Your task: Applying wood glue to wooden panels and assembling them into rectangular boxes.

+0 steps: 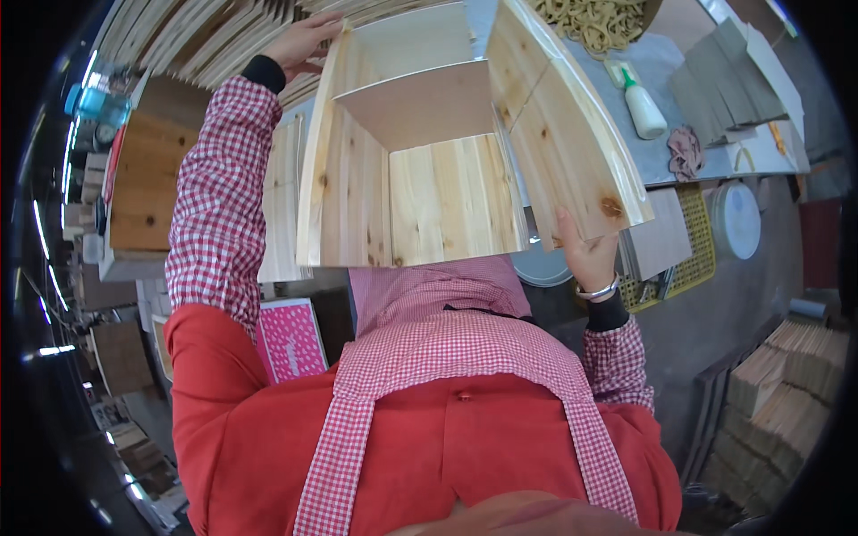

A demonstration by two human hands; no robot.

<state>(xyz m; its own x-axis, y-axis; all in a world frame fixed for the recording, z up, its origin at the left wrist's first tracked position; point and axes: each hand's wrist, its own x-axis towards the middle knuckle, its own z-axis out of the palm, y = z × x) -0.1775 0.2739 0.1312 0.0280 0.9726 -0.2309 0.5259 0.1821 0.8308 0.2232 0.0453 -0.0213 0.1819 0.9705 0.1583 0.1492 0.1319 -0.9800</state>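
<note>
A partly assembled wooden box (442, 192) stands in front of me at the table's near edge, with a light knotty wood back and left wall. A thin pale divider board (420, 107) crosses its inside. The right wooden panel (563, 134) leans outward, with a gap along the near part of its edge. My left hand (304, 46) grips the far end of the left wall from outside, fingertips at its top corner. My right hand (587, 255) pinches the near end of the right panel, thumb on the inner face; its other fingers are mostly hidden behind.
A white glue bottle (645, 109) with a green nozzle and a crumpled pink cloth (685, 154) lie right of the box. Beyond are wood shavings (594, 20) and grey boards (728, 80). Wooden slats (192, 36) line the far left. Stacked boards (786, 393) stand low right.
</note>
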